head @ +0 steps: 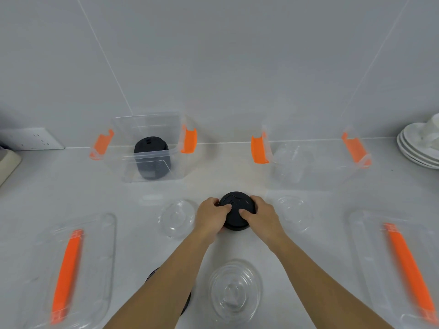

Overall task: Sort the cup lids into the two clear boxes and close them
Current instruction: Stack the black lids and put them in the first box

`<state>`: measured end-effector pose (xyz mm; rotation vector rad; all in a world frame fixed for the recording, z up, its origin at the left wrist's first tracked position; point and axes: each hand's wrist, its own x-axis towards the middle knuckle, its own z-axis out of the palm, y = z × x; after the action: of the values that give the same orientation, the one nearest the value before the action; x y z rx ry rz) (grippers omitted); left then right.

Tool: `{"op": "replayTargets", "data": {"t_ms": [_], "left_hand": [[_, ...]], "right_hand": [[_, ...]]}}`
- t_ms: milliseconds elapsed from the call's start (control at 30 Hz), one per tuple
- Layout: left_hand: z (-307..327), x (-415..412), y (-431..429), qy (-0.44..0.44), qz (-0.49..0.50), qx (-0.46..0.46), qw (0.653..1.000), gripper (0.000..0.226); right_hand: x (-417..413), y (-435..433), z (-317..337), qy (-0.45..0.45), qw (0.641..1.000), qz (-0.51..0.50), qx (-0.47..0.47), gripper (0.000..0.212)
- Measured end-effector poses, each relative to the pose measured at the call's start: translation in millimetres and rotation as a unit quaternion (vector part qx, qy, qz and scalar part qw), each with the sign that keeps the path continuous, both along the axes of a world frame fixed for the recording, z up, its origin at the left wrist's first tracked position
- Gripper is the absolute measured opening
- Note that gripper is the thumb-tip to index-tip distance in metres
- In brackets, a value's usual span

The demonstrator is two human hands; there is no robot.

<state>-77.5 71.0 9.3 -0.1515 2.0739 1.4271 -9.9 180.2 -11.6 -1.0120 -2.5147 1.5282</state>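
Observation:
My left hand (pixel 211 214) and my right hand (pixel 259 216) both grip a stack of black lids (pixel 237 224) standing on the counter in the middle. At the back left is a clear box (pixel 133 167) with orange latches, holding a stack of black lids (pixel 152 160). Across from it, at the back right, another clear box (pixel 332 172) holds clear lids (pixel 291 162). Loose clear lids lie left (pixel 176 218) and right (pixel 293 213) of my hands, and a clear stack (pixel 235 290) sits near me. Another black lid (pixel 152 275) shows partly under my left forearm.
Two clear box covers with orange handles lie flat at the front left (pixel 69 269) and front right (pixel 403 264). White plates and a cup (pixel 420 148) stand at the far right. A wall socket (pixel 31 138) and a beige object (pixel 7 165) are at the far left.

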Motion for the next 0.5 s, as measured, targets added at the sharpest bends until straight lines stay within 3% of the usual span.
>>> {"op": "replayTargets", "data": {"t_ms": [100, 200, 300, 500], "left_hand": [[5.9, 0.1, 0.8, -0.074, 0.022, 0.033, 0.996, 0.007], [9.6, -0.1, -1.7, -0.108, 0.037, 0.06, 0.992, 0.013], [13.7, -0.1, -4.8, -0.116, 0.05, 0.085, 0.988, 0.009], [27.1, -0.9, -17.0, -0.109, 0.054, 0.107, 0.987, 0.026]], "right_hand": [[0.9, 0.3, 2.0, 0.025, 0.998, -0.013, -0.056, 0.045], [1.8, -0.4, 3.6, 0.055, 0.994, -0.025, -0.089, 0.045], [1.8, -1.4, 6.2, 0.078, 0.99, -0.042, -0.112, 0.046], [-2.6, -4.8, 19.6, 0.115, 0.986, -0.028, -0.119, 0.045]]}}
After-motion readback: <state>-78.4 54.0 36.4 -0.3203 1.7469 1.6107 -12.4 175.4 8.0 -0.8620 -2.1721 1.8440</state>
